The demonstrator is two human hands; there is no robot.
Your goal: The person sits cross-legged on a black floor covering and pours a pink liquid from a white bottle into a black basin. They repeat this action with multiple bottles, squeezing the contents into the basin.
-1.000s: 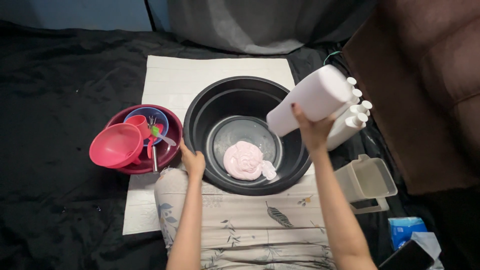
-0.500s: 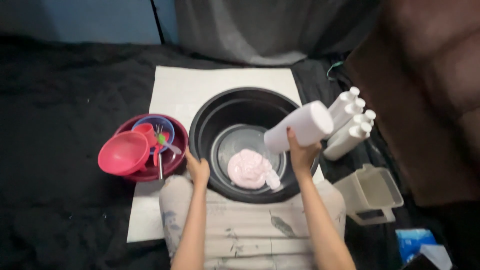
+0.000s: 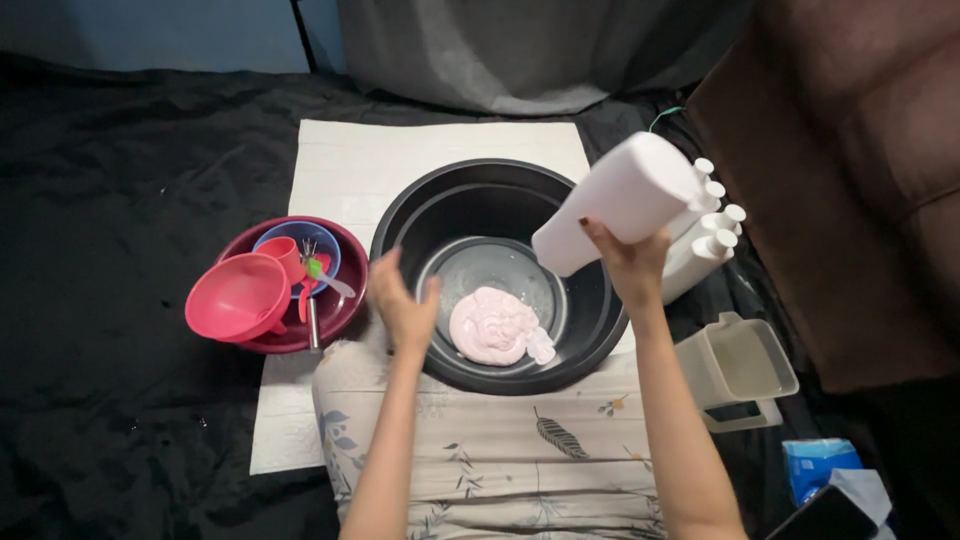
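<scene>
**White bottle tipped over the black tub, pink mass below**

White plastic bottle (image 3: pixel 622 203) is clenched in the right hand (image 3: pixel 628 262), held from below near its base and tilted, lower end pointing down into the big black tub (image 3: pixel 400 215). Nothing visibly coming out of it right now.

Inside the tub sits a clear bowl (image 3: pixel 478 266), and in that a soft pink blob (image 3: pixel 492 326) with a small white dollop at its right edge. The bottle's low end hangs above the bowl's right rim, not over the blob.

Left hand (image 3: pixel 402 305) is released, fingers spread, holding nothing. It hovers at the tub's near-left rim; can't tell if it touches.

Tub stands on a white mat (image 3: pixel 350 165) on black cloth (image 3: pixel 120 180), pressed up against the person's patterned lap (image 3: pixel 520 450).

Around it:
- left: dark red bowl (image 3: pixel 345 245) holding a pink funnel (image 3: pixel 238 297), a blue bowl (image 3: pixel 320 243) and some utensils
- right: several more white capped bottles (image 3: pixel 712 240) just behind the held one, and a clear jug (image 3: pixel 738 368) beside the forearm.

Risks, as I read it:
- Pour point is off to the right, so liquid could hit the bowl rim or run into the tub, not the blob.
- One-hand grip at the bottle's base, so a squeeze could shift it or dump too much.
- Tub unsteadied: a knee move could slide it.
- Elbow near the jug, so a knock is likely.
</scene>
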